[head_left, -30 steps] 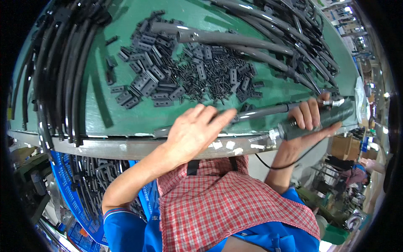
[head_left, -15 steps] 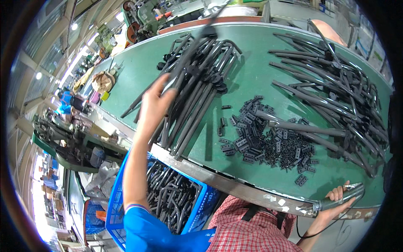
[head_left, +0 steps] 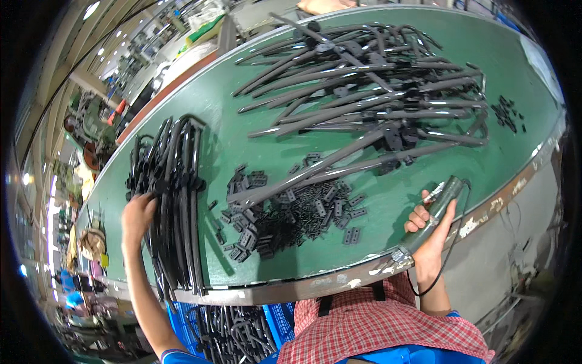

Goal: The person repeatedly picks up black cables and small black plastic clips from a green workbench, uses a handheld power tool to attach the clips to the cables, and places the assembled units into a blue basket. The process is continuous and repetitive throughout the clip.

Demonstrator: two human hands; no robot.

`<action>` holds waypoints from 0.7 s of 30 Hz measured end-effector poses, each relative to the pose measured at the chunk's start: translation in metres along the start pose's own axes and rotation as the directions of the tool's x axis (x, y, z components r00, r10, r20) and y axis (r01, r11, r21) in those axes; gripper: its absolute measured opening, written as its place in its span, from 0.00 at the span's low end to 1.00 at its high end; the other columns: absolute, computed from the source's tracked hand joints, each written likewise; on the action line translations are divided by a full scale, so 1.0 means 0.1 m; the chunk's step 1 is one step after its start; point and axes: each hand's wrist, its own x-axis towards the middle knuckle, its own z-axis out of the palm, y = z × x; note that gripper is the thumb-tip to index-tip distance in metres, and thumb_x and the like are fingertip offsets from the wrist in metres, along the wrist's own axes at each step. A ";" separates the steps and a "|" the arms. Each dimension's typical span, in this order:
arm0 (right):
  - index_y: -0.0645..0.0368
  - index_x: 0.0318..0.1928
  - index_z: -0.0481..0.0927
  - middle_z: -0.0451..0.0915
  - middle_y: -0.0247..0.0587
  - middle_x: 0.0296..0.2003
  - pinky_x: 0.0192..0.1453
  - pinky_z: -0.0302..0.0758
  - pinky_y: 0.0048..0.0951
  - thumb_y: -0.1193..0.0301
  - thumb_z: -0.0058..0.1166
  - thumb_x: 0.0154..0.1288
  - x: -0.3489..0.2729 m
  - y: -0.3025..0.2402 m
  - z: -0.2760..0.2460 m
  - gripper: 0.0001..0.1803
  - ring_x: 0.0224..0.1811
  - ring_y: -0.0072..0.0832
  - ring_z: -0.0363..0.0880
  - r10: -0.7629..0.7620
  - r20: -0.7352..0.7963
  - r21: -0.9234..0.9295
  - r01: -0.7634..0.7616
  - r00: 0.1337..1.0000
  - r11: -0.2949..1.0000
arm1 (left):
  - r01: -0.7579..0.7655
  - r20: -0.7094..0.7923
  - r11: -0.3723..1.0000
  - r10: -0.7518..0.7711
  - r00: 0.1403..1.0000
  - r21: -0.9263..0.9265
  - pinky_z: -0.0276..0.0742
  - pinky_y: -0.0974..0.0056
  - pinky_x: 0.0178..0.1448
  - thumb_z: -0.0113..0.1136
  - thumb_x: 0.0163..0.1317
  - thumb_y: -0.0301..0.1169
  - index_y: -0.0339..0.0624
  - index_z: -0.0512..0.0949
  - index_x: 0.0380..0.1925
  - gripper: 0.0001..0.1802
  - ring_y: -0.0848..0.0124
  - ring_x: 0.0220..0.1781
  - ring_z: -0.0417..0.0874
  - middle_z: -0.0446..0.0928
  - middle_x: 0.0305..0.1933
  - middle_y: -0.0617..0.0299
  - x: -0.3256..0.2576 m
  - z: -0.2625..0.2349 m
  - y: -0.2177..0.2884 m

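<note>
At the left pile of black bent-tube frames (head_left: pixel 189 233), my left hand (head_left: pixel 137 217) has its fingers curled round a tube on the pile's left side; its fingertips are partly hidden. My right hand (head_left: pixel 431 250) is wrapped round a grey-green cylindrical power screwdriver (head_left: pixel 447 195) with a black cord, tilted over the table's near edge. Between the hands lie small black slotted blocks (head_left: pixel 244 238) and a heap of dark screws (head_left: pixel 294 219). The ends of two tubes from a larger frame pile (head_left: pixel 388 91) reach over them.
The green table (head_left: pixel 512 57) has a worn metal near edge (head_left: pixel 315 293). Below it stands a blue crate (head_left: pixel 280 321) of bent black tubes. A few small dark parts (head_left: pixel 508 113) lie at the far right. Machines and people are in the background at left.
My left hand has brought a black tube frame down onto the left pile. My right hand still holds the screwdriver. The whole view has swung to the right.
</note>
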 end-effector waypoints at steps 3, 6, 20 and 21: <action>0.54 0.47 0.74 0.61 0.27 0.19 0.25 0.59 0.24 0.35 0.43 0.62 0.04 -0.03 -0.09 0.34 0.19 0.19 0.59 0.036 0.039 -0.011 -0.036 0.999 0.999 | -0.261 -0.034 0.837 0.280 0.959 -0.482 0.76 0.59 0.48 0.55 0.62 0.35 0.35 0.81 0.42 0.15 0.56 0.42 0.84 0.82 0.40 0.48 0.40 0.27 1.44; 0.54 0.47 0.73 0.63 0.28 0.18 0.26 0.60 0.25 0.35 0.42 0.63 0.06 -0.03 -0.11 0.34 0.20 0.20 0.60 0.096 0.048 0.059 -0.099 0.994 0.993 | -0.390 0.185 0.756 0.549 0.815 -0.526 0.76 0.55 0.47 0.57 0.61 0.39 0.37 0.81 0.40 0.16 0.52 0.42 0.83 0.81 0.38 0.45 0.53 0.47 2.60; 0.58 0.51 0.69 0.67 0.33 0.20 0.29 0.66 0.30 0.35 0.41 0.64 0.01 -0.09 -0.13 0.37 0.22 0.25 0.66 0.109 0.110 0.076 -0.117 0.988 0.990 | -0.642 -0.040 0.750 0.645 0.763 -0.160 0.75 0.50 0.34 0.55 0.63 0.43 0.39 0.77 0.30 0.17 0.48 0.29 0.80 0.79 0.28 0.47 0.58 0.23 2.95; 0.58 0.52 0.69 0.68 0.34 0.20 0.29 0.66 0.30 0.35 0.41 0.64 0.01 -0.09 -0.14 0.37 0.22 0.25 0.67 0.098 0.117 0.088 -0.109 0.988 0.990 | -0.660 -0.052 0.727 0.664 0.746 -0.190 0.74 0.51 0.32 0.56 0.63 0.43 0.38 0.78 0.30 0.17 0.48 0.28 0.80 0.78 0.25 0.47 0.65 0.19 2.93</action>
